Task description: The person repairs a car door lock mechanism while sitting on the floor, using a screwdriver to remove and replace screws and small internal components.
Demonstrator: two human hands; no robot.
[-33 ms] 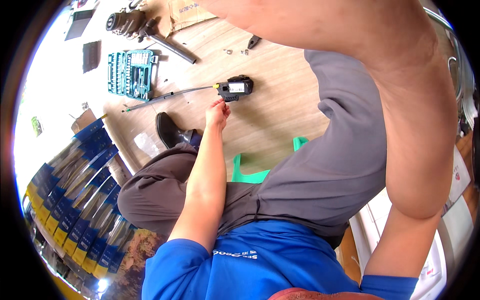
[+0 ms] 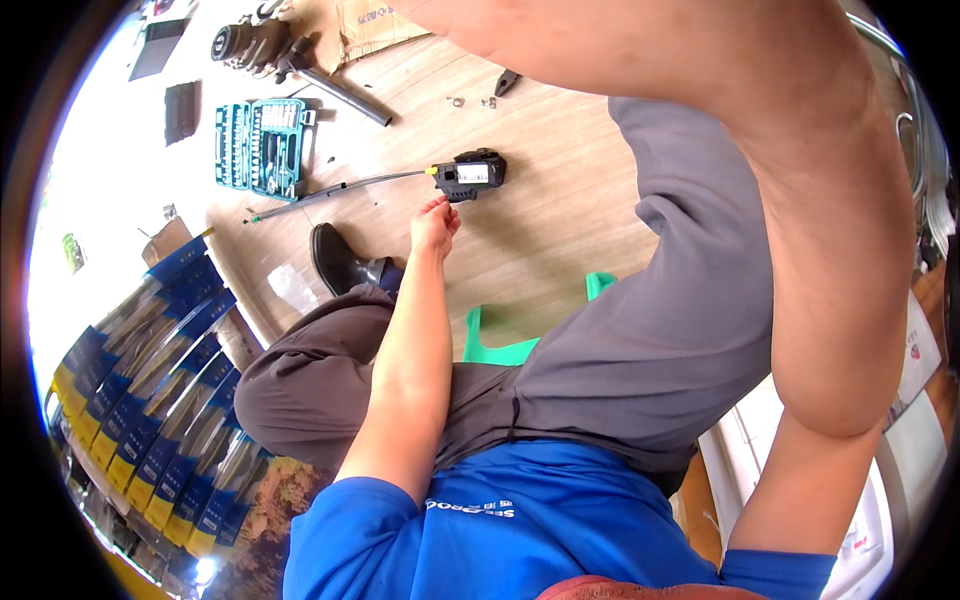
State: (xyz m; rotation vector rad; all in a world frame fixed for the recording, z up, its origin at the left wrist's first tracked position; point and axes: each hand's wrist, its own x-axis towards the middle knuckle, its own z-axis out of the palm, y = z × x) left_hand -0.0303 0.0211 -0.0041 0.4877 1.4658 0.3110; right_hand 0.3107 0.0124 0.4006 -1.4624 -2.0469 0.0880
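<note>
My left hand (image 2: 435, 226) is closed in a pinch at the lower edge of a black latch unit (image 2: 470, 174) with a white label. The small part between the fingertips is hard to make out. From the yellow fitting on the unit's left side, a thin cable (image 2: 345, 187) runs left across the floor to a green tip. My right forearm (image 2: 830, 250) rises very close in front of the camera. It leaves the picture at the top, so my right hand is out of sight.
An opened teal socket set (image 2: 262, 148) lies at the left, near a dark tool with a long tube (image 2: 345, 98). Pliers (image 2: 508, 82) and small metal bits (image 2: 458, 102) lie on the wooden floor. A green stool (image 2: 500, 352) is beneath me. Blue-and-yellow packages (image 2: 150, 440) hang at the lower left.
</note>
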